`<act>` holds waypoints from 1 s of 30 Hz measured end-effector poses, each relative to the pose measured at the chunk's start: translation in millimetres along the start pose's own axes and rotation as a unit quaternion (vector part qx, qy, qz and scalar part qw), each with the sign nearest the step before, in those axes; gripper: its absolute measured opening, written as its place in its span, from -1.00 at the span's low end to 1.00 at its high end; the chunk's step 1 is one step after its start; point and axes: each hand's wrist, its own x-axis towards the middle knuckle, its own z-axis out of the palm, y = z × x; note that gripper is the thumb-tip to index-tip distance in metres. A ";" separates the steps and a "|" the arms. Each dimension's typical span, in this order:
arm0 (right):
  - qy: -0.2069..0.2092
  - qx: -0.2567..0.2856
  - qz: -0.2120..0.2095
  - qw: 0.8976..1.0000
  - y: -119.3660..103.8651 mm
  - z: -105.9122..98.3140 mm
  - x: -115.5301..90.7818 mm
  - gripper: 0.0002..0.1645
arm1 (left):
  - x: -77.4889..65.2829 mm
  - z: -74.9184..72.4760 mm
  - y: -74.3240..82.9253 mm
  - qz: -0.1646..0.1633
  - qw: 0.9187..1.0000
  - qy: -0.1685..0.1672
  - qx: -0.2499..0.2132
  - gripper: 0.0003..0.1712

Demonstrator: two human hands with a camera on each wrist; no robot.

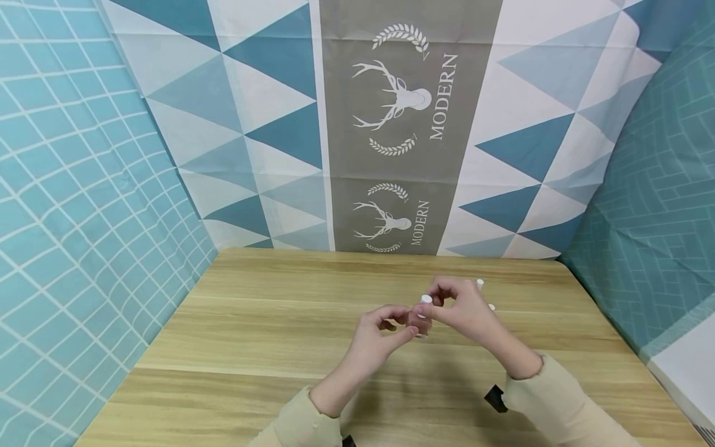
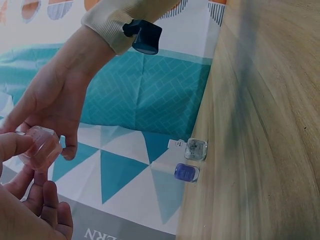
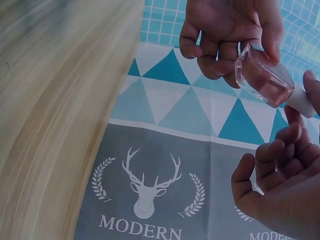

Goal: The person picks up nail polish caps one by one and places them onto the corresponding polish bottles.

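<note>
A small nail polish bottle (image 3: 265,77) of clear faceted glass with pink polish inside is held up over the table, tilted. My left hand (image 1: 380,332) pinches its glass body between thumb and fingers. On its white cap (image 1: 426,299) my right hand (image 1: 460,307) has a grip with thumb and fingertips. The cap sits against the bottle's neck in the right wrist view. Two more nail polish bottles stand behind the right hand: a purple one (image 2: 186,172) and a clear greyish one (image 2: 196,150) with a white cap. In the head view that hand mostly hides them.
The wooden table (image 1: 251,341) runs back to a patterned cloth (image 1: 385,124) with deer heads and triangles. Blue tiled cloth (image 1: 84,186) hangs at the left, teal cloth (image 1: 653,186) at the right. A white surface (image 1: 689,360) borders the table's right edge.
</note>
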 end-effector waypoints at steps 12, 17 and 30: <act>-0.038 0.046 -0.097 0.993 0.9 -4.6 -1.3 -0.61 | -8.0 -8.2 37.8 -0.014 1.000 -0.007 -0.003 -0.72; -0.063 0.074 -0.134 0.986 1.8 -5.6 -0.6 -0.61 | -7.6 -8.3 37.3 -0.009 1.000 -0.012 -0.008 -0.72; -0.058 0.048 -0.094 0.993 1.2 -7.8 -2.0 -0.70 | -6.7 -7.5 38.1 -0.010 1.000 -0.017 -0.013 -0.73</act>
